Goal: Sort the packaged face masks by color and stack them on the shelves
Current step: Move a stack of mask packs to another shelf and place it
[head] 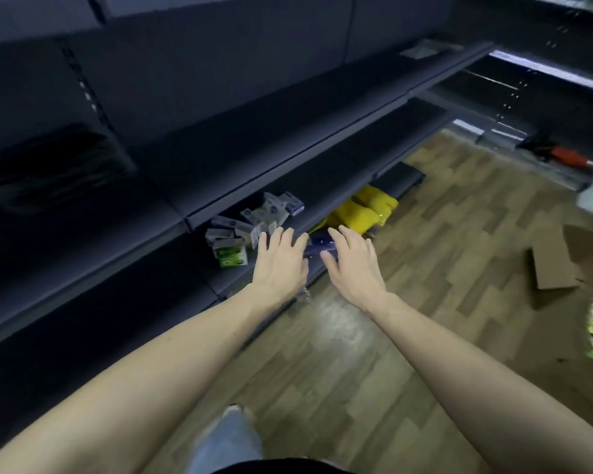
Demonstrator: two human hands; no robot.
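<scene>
Dark grey metal shelving [220, 138] is seen along the left of the view, with three shelf levels counted, one above another, running from near left to far right. On the far left, a stack of black packs [55, 162] is made out on the middle level, too dim for a count. On the lowest level, a loose cluster of small grey and white packets [250, 217] is seen, roughly eight or so, with one green and white box [231, 256] at its near edge.

Just right of these, the left hand [281, 260] is laid palm down with its fingers spread and nearly straight, at the left end of a blue packaged mask [317, 248]. This one blue pack is found on the front of the lowest shelf, between the two hands. The right hand [351, 261] is held at its right end, fingers extended and only slightly bent, so the pack is touched rather than clasped; nothing is gripped by either hand. Further along, yellow packs [363, 210] are piled, about three, partly hidden under the shelf above.

Wood-pattern plank flooring [442, 234] is seen to the right. One flattened cardboard sheet [555, 265] is lying on it, and a blurred red object [569, 157] is seen far right.
</scene>
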